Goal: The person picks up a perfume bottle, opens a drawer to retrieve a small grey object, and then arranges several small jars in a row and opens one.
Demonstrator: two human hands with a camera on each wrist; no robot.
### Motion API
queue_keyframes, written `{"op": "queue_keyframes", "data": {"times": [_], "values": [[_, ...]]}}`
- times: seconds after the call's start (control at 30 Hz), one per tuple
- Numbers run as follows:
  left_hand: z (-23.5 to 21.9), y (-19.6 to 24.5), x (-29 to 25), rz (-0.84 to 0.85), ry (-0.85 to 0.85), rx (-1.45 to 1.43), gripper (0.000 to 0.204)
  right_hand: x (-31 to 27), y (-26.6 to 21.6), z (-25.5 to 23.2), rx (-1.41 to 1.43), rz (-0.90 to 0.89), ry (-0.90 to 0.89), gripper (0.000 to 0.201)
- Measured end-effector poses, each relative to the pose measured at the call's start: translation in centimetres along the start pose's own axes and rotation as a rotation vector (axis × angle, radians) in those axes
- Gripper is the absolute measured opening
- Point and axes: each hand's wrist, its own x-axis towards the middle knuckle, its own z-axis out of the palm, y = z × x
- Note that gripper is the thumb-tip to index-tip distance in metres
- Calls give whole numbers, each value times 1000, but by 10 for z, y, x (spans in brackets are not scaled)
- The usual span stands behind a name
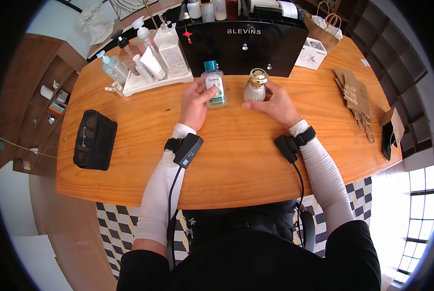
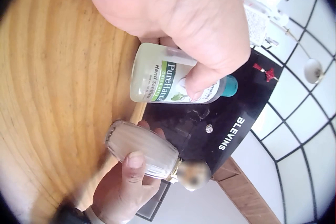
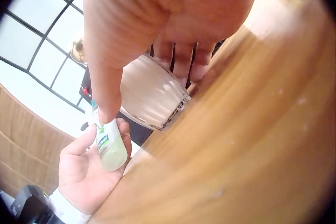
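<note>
My left hand (image 1: 194,104) grips a clear hand sanitizer bottle (image 1: 215,92) with a teal cap, thumb across its front label. In the left wrist view the label on the sanitizer bottle (image 2: 176,81) reads PureHands. My right hand (image 1: 279,104) holds a ribbed glass bottle (image 1: 254,93) with a gold cap, thumb on one side and fingers behind it. The ribbed bottle (image 3: 152,92) shows pale contents in the right wrist view. Both bottles are upright, side by side with a gap between them, in front of the black BLEVINS box (image 1: 243,48).
A white tray (image 1: 158,84) of pump bottles and tubes stands at the back left, with a small bottle (image 1: 114,89) beside it. A black pouch (image 1: 95,140) lies at the left. Brown paper bags (image 1: 355,97) lie at the right, near a white box (image 1: 311,53) on the wooden table (image 1: 236,160).
</note>
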Motion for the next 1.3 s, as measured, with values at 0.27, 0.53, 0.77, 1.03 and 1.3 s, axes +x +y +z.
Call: {"op": "queue_keyframes", "data": {"times": [0.27, 0.53, 0.77, 1.03, 1.3], "values": [[-1, -1, -1, -12, -12, 45, 45, 7, 21, -11, 27, -24, 8, 65], [-4, -4, 2, -14, -28, 48, 43, 14, 32, -26, -209, -21, 152, 62], [-2, -3, 0, -6, -4, 64, 44, 9, 17, -30, -215, -25, 174, 61], [-1, -2, -1, -25, -11, 67, 45, 10, 25, -29, -141, -39, 163, 62], [-1, -4, -1, -11, -5, 42, 43, 10, 26, -24, -104, -30, 149, 62]]}}
